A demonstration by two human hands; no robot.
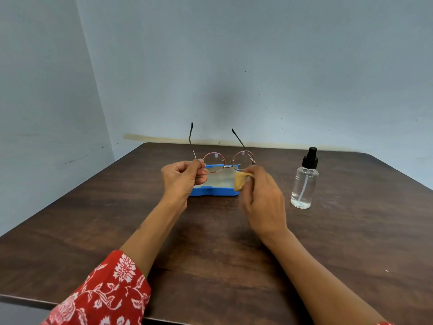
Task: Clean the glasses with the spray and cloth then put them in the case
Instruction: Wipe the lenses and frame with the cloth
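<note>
The glasses (228, 160), round-lensed with a thin pinkish wire frame and temples unfolded away from the person, are pinched at one hinge by the left hand (181, 179) above the open blue case (214, 192). A folded tan cloth (241, 180) is gripped by the right hand (262, 195) against the other lens, so wiping is judged underway and casing remains. The spray (304, 179) is left standing on the bench (210, 242), well right.

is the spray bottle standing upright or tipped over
Upright: the spray bottle stands on its base on the table, black nozzle on top.

Spray bottle (304, 181) stands right of the case (214, 192), gap between.
</note>
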